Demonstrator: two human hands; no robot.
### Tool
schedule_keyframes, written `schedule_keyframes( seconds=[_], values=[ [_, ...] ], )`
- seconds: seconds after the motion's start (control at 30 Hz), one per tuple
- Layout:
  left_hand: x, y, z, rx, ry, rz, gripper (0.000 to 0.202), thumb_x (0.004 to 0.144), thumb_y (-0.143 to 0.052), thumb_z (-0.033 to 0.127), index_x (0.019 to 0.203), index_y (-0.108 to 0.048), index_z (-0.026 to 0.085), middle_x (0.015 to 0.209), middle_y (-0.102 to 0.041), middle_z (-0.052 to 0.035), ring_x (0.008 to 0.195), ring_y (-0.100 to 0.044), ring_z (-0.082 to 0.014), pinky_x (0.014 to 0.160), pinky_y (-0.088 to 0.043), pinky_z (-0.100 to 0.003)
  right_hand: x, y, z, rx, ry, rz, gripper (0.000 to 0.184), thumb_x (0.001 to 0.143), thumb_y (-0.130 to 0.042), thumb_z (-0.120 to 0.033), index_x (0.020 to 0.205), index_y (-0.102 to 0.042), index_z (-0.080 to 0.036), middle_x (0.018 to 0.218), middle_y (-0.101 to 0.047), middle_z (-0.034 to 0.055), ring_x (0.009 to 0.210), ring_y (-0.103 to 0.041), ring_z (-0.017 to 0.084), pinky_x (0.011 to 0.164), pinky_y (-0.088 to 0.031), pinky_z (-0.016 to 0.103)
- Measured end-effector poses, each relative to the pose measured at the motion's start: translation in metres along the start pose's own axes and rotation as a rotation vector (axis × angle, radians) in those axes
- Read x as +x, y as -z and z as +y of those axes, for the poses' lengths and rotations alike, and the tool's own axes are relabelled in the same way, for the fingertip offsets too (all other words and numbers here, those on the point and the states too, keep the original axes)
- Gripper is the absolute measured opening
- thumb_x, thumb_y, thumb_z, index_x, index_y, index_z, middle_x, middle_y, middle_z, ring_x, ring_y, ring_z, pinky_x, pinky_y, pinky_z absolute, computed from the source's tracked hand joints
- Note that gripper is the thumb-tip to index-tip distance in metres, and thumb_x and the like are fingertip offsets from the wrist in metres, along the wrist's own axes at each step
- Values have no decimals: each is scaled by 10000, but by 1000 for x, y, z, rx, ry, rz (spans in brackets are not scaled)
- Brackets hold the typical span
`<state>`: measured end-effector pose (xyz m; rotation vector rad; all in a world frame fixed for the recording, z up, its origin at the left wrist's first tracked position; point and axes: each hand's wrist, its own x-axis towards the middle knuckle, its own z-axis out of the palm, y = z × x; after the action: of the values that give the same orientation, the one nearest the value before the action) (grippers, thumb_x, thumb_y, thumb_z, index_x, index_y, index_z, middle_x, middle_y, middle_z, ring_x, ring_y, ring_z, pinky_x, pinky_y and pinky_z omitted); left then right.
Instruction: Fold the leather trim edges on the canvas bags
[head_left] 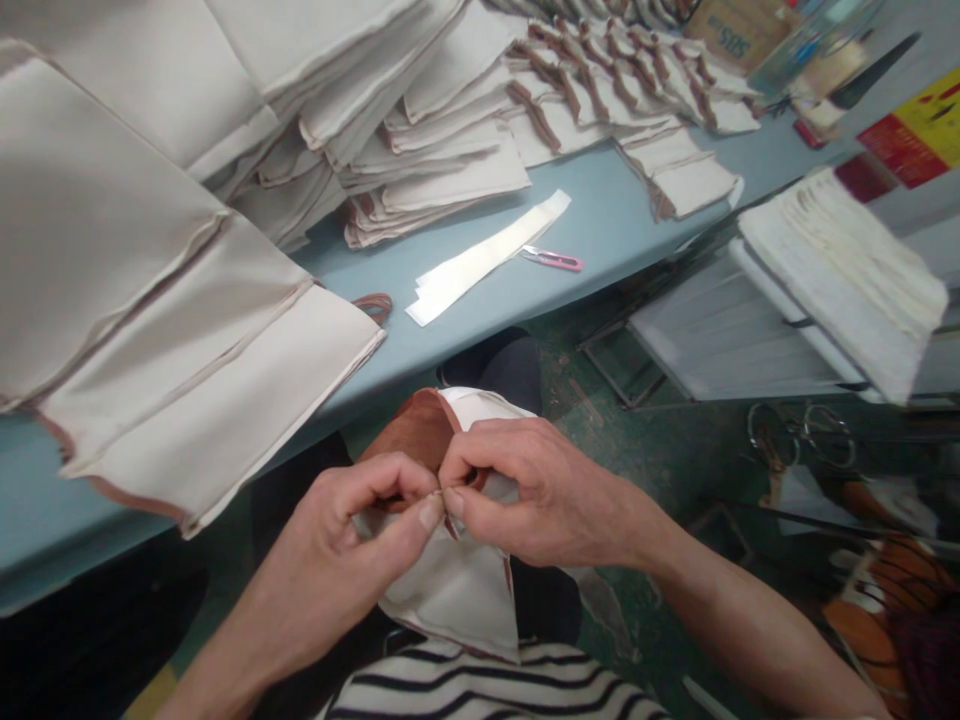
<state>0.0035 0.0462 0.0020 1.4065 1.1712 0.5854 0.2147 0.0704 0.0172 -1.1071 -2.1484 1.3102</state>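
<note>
A sewn fabric piece (457, 590), off-white on one side and brown on the other, lies across my lap. My left hand (367, 545) pinches its edge between thumb and forefinger. Right beside it, thumb and forefinger of my right hand (525, 490) pinch the same edge, so the fingertips of both hands nearly touch. The brown face (412, 435) shows behind my fingers, where the piece stands partly open. Whatever small detail sits between the fingertips is hidden.
On the blue-covered table (480, 310) lie white paper strips (491, 255) and pink-handled thread snips (553, 259). Stacked off-white pieces (442, 160) fill the back; a larger sewn piece (187, 370) overhangs the front edge at left. A rack with a cloth stack (840, 270) stands right.
</note>
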Motion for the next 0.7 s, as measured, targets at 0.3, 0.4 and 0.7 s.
schedule_keyframes(
  seconds=[0.3, 0.4, 0.7],
  values=[
    [-6, -14, 6, 262, -87, 179, 254, 874, -526, 253, 662, -655, 197, 582, -594, 41, 528, -535, -112, 520, -405, -209, -1, -10, -1, -70, -38, 88, 112, 862, -609, -121, 773, -640, -182, 743, -650, -19, 693, -578, 122, 692, -394, 255],
    [-6, -11, 2, 251, -81, 171, 245, 866, -532, 251, 670, -668, 193, 591, -593, 40, 542, -532, -115, 534, -403, -214, 1, -10, 1, -4, -82, 73, 116, 861, -611, -131, 760, -632, -184, 722, -630, -35, 675, -558, 110, 674, -384, 244],
    [-2, 1, -3, -18, 60, -22, 250, 881, -596, 370, 740, -690, 185, 681, -654, 5, 634, -567, -151, 572, -449, -220, 3, -6, 12, 198, -61, 8, 125, 890, -620, -155, 769, -625, -185, 715, -609, -57, 678, -543, 94, 666, -397, 213]
  ],
)
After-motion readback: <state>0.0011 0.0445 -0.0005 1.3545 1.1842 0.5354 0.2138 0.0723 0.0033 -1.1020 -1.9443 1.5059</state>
